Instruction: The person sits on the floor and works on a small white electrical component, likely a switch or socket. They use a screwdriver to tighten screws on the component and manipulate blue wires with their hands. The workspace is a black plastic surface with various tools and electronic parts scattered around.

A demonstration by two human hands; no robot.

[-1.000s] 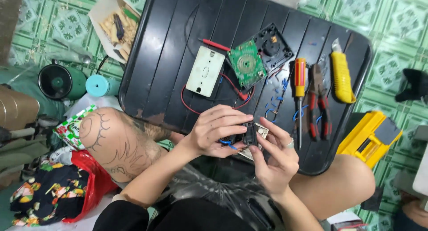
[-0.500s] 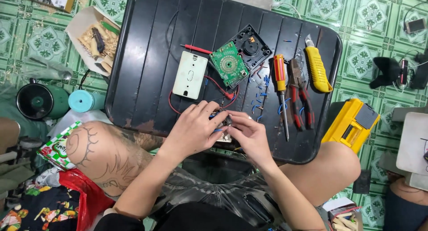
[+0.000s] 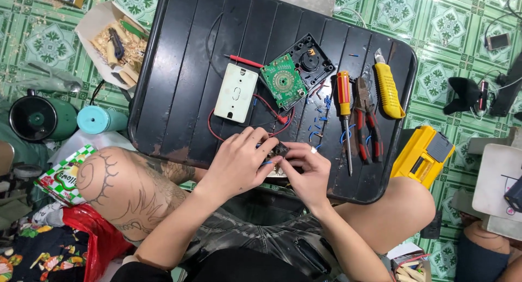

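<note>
Both my hands meet at the near edge of a black tray table (image 3: 190,70). My left hand (image 3: 239,159) and my right hand (image 3: 307,170) pinch a small dark electrical part (image 3: 280,150) with blue wire ends between their fingertips. Just beyond them lie a white switch box (image 3: 236,93), a green round-patterned circuit board (image 3: 283,82) on a black plastic housing (image 3: 312,56), and red test leads (image 3: 244,60). Short blue wire pieces (image 3: 318,127) are scattered to the right of my fingers.
A red-and-yellow screwdriver (image 3: 344,110), red-handled pliers (image 3: 367,124) and a yellow utility knife (image 3: 389,86) lie on the table's right side. A yellow case (image 3: 421,157) sits by my right knee. A cardboard box of bits (image 3: 109,42), a teal cup (image 3: 100,120) and a green pot (image 3: 41,119) stand left.
The view has shifted, so the table sits more to the left and lower in frame. My hands stay together on the small part, moved slightly toward the table's near edge.
</note>
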